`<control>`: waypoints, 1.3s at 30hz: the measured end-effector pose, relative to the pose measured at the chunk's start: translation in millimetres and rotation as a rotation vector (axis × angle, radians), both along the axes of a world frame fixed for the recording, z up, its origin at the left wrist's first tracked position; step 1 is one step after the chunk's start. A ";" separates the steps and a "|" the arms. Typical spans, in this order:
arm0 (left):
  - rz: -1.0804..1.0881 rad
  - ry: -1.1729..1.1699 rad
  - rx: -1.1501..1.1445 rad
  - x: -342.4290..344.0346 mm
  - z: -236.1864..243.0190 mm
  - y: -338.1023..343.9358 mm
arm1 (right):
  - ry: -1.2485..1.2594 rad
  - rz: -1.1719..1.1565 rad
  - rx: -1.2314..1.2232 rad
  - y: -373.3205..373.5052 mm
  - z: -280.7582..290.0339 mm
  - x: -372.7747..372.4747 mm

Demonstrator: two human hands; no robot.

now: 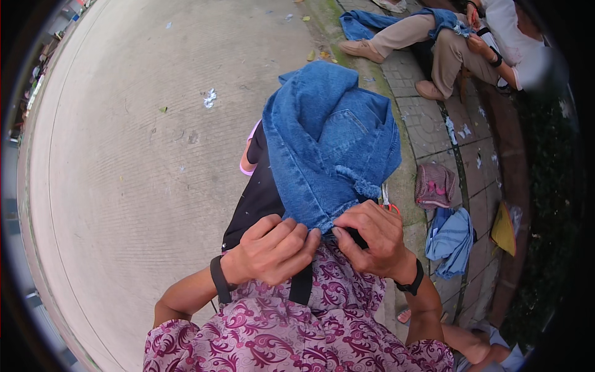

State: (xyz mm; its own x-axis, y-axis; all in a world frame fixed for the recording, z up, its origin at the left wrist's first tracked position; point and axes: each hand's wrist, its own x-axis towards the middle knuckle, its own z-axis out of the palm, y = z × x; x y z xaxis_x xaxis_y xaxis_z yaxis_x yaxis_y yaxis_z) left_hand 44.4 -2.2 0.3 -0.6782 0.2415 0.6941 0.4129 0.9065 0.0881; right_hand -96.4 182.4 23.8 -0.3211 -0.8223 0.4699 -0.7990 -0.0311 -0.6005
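A blue denim garment lies bunched across my lap, with a stitched pocket and a frayed, ragged patch near its right side. My left hand pinches its near edge between thumb and fingers. Close beside it, my right hand is closed in a pinch on the same edge, thumb and forefinger together at the seam. Just behind the right hand, a red-orange loop, which looks like a scissors handle, is partly hidden.
To my right, a pinkish mesh bag, a folded light-blue denim piece and a yellow item lie on the paving. A co-worker sits at the far right, handling denim. Pale scraps dot the concrete.
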 end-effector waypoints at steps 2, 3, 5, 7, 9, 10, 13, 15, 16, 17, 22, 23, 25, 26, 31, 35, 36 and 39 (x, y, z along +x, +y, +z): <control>-0.011 0.012 -0.008 -1.1 -0.7 1.6 | -0.004 -0.024 -0.002 -3.3 -4.3 -0.1; -0.008 0.011 -0.008 -1.4 -1.0 2.1 | 0.008 -0.015 -0.004 -4.1 -5.9 -0.3; -0.005 0.015 -0.011 -1.9 -1.5 3.0 | -0.016 -0.039 -0.009 -4.7 -8.1 0.2; -0.010 0.018 -0.009 -2.7 -2.3 4.0 | -0.010 -0.043 0.016 -5.2 -9.6 1.6; -0.011 0.022 -0.004 -3.4 -3.1 4.8 | -0.012 -0.045 0.036 -5.6 -10.9 3.1; -0.012 0.029 -0.006 -3.6 -3.4 5.1 | 0.026 -0.047 0.058 -5.8 -11.7 3.5; -0.013 0.032 0.005 -3.0 -3.8 5.6 | 0.122 -0.056 0.072 -3.5 -14.8 2.0; -0.012 0.029 0.020 -2.3 -4.3 5.7 | 0.181 -0.062 0.066 2.3 -16.7 -1.0; -0.009 0.033 0.014 -2.1 -4.6 5.7 | 0.210 -0.083 0.081 6.5 -17.5 -2.3; -0.006 0.037 0.009 -2.1 -4.9 5.6 | 0.231 -0.112 0.103 11.2 -18.0 -3.7; -0.024 0.029 0.017 -2.7 -4.3 4.8 | 0.162 -0.180 0.121 30.7 -14.2 -8.6; -0.029 0.022 0.021 -2.7 -3.8 4.9 | 0.159 -0.207 0.102 30.7 -12.6 -8.7; -0.034 0.016 0.028 -2.9 -2.8 5.8 | 0.158 -0.240 0.082 25.5 -9.4 -7.1; -0.037 0.009 0.037 -3.1 -2.6 6.4 | 0.204 -0.169 0.017 20.8 -7.9 -5.2; 0.044 -0.014 0.143 -6.5 -6.6 3.1 | 0.179 -0.065 -0.102 -14.0 -15.1 -1.6; 0.309 -0.099 0.389 -3.4 -13.8 -11.5 | 0.160 -0.342 -0.268 -10.2 -15.2 -21.8; 0.371 -0.115 0.458 -1.5 -15.4 -14.8 | 0.188 -0.306 -0.290 -6.9 -13.6 -26.3; 0.384 -0.044 0.469 3.3 -18.5 -17.8 | 0.011 -0.600 -0.227 0.3 -4.6 -29.2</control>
